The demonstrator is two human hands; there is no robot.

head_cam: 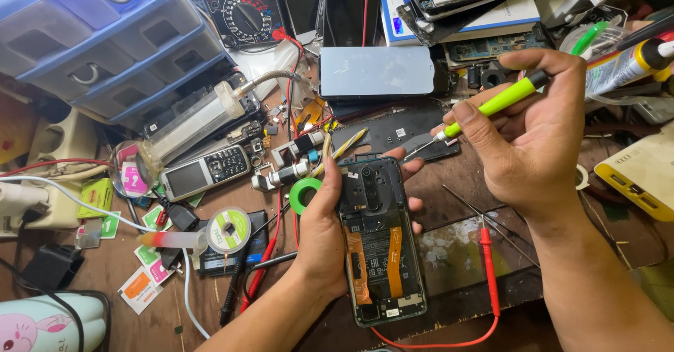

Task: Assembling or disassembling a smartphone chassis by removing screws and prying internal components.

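- Left hand [324, 234] wrapped round opened black smartphone w/ back cover off [378, 243], thumb side on its left edge, fingertips showing past its right edge; phone lying lengthwise near front-centre of cluttered brown wooden bench [456, 183].
- Inside phone: black battery, two orange flex strips, camera block at far end.
- Right hand [533, 131] closed on slim lime-green screwdriver w/ black cap [491, 105], pinched btwn thumb and fingers; metal tip pointing down-left, just beside phone's far right corner; contact w/ phone can't be told.
- Red multimeter probe w/ red lead [489, 268] lying on bench just right of phone, under right wrist.
- Green tape roll [303, 194] touching left hand's far side.
- Grey keypad phone [205, 171] and white solder-wire spool [229, 229] left of centre, well apart from hands.
- Blue-grey plastic drawer unit [105, 36] at far left corner.
- Flat phone w/ blank pale screen [375, 71] propped near far edge, behind the work.
- Yellow-white box [642, 176] at right edge.
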